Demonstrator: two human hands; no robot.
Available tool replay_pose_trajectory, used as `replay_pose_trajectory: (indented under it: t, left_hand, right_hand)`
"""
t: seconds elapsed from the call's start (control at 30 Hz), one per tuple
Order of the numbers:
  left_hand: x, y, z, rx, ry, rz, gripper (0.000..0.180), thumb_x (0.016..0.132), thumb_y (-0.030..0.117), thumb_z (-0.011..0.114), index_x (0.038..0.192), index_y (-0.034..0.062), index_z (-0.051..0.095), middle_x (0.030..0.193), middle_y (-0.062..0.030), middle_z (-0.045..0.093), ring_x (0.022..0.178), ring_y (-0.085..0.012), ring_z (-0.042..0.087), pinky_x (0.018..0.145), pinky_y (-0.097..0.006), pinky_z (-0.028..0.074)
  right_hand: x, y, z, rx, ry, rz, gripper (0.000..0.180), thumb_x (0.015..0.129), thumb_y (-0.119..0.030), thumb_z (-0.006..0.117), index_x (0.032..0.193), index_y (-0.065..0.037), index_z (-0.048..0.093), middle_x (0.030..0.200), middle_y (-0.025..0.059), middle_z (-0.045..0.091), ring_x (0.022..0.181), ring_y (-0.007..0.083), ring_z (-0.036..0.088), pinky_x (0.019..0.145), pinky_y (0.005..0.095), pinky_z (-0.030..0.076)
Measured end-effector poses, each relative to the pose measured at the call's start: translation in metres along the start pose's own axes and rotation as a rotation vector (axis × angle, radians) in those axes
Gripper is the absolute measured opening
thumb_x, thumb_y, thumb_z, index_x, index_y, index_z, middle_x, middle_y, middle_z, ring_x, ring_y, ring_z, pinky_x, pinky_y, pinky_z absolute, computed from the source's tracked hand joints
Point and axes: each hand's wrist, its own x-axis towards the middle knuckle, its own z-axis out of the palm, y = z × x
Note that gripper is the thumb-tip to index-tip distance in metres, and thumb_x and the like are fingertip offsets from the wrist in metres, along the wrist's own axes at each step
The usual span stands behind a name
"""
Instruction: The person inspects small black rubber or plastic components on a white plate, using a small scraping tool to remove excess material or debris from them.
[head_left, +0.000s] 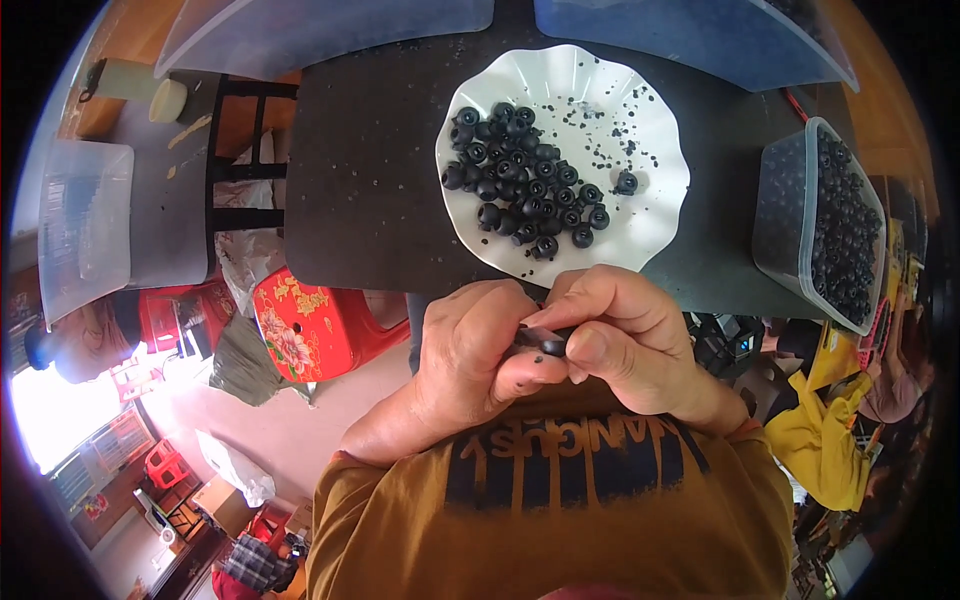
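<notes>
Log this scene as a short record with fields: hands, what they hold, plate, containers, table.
left hand: pinching a small black piece together with the other hand
right hand: fingers closed on the same small black piece, thumb pressed against it
white plate: scalloped rim, holds a heap of black ring-shaped pieces; one piece lies apart to the right, black crumbs scattered around
clear tub: at the right, filled with similar black pieces
table: dark top, plate and tub stand on it

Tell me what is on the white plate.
The white plate holds a pile of small black round parts, one lone part and scattered black crumbs. Whatever lies under the pile is hidden.
</notes>
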Motion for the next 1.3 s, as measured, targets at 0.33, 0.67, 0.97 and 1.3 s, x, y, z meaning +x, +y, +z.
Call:
replay_pose_trajectory:
  t: [0.33, 0.67, 0.97, 1.3]
  left_hand:
    - [-0.002, 0.002, 0.001, 0.028, -0.007, -0.059, 0.052, 0.076, 0.054, 0.056, 0.071, 0.0028, 0.048, 0.057, -0.0071, 0.047, 0.048, -0.0258, 0.050, 0.043, -0.034, 0.039]
    - [-0.006, -0.002, 0.010, 0.067, 0.064, 0.016, 0.053, 0.079, 0.055, 0.052, 0.071, 0.0031, 0.046, 0.059, -0.0084, 0.046, 0.048, -0.0280, 0.048, 0.043, -0.035, 0.038]
    - [-0.011, -0.003, 0.014, 0.193, 0.129, 0.067, 0.052, 0.079, 0.054, 0.052, 0.070, 0.0033, 0.044, 0.059, -0.0088, 0.046, 0.048, -0.0271, 0.048, 0.041, -0.034, 0.039]
    - [-0.016, -0.005, 0.015, 0.174, 0.061, 0.043, 0.051, 0.081, 0.051, 0.052, 0.067, 0.0030, 0.043, 0.056, -0.0085, 0.043, 0.045, -0.0262, 0.048, 0.038, -0.034, 0.038]
  right_hand:
    - [0.000, 0.009, -0.007, 0.038, -0.102, -0.084, 0.019, 0.092, -0.006, 0.046, 0.108, 0.004, 0.049, 0.089, 0.0081, 0.059, 0.087, 0.0119, 0.061, 0.073, 0.0203, 0.047]
    - [0.004, 0.019, -0.012, -0.326, -0.097, -0.373, 0.017, 0.090, -0.005, 0.049, 0.103, 0.005, 0.050, 0.082, 0.0086, 0.058, 0.077, 0.0116, 0.061, 0.068, 0.0212, 0.046]
    - [0.002, 0.029, -0.010, -0.309, -0.060, -0.404, 0.016, 0.089, -0.005, 0.049, 0.102, 0.005, 0.050, 0.080, 0.0078, 0.058, 0.072, 0.0104, 0.059, 0.066, 0.0198, 0.045]
    - [-0.002, 0.040, -0.010, -0.263, -0.017, -0.442, 0.016, 0.091, -0.006, 0.047, 0.103, 0.004, 0.048, 0.080, 0.0067, 0.056, 0.071, 0.0085, 0.057, 0.064, 0.0189, 0.043]
